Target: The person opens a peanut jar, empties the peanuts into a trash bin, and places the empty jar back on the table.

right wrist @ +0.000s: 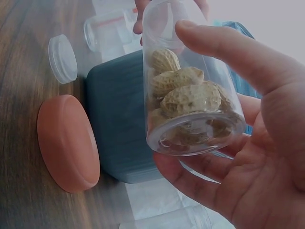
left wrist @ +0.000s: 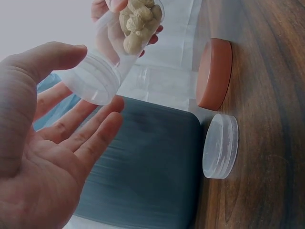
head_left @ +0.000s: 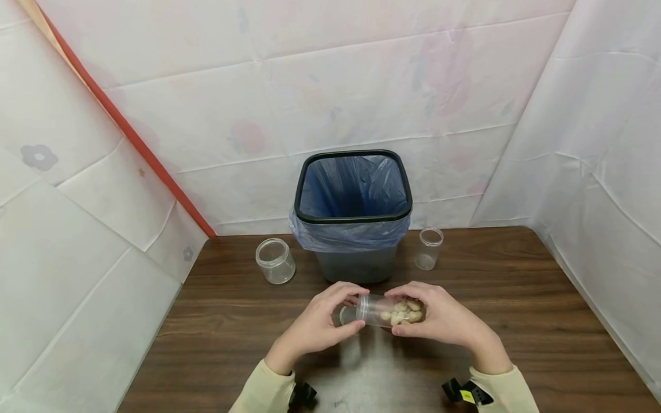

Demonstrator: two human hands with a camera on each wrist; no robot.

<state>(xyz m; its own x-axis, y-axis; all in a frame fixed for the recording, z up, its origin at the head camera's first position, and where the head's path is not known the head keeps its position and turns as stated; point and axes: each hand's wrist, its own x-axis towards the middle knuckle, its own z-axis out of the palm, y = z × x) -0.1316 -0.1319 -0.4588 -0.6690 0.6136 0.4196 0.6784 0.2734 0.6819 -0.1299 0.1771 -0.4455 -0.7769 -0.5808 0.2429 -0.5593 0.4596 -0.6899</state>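
Note:
A clear plastic jar (head_left: 379,311) of unshelled peanuts (right wrist: 188,93) lies on its side in the air above the table, between both hands. My right hand (head_left: 439,312) grips its body near the base, where the peanuts are gathered. At the other end sits a translucent screw lid (left wrist: 93,78). My left hand (head_left: 322,321) holds this end, thumb on one side and fingers on the other. Below, on the table, lie a loose clear lid (left wrist: 220,146) and a round terracotta-coloured piece (right wrist: 69,143), which the jar and right hand hide in the head view.
Behind the hands stands a dark bin (head_left: 356,264) with a blue bag (head_left: 356,235) over its rim. A wide clear jar (head_left: 275,261) stands left of it, a slimmer clear jar (head_left: 428,249) right. White patterned sheets (head_left: 335,97) enclose the wooden table (head_left: 217,338).

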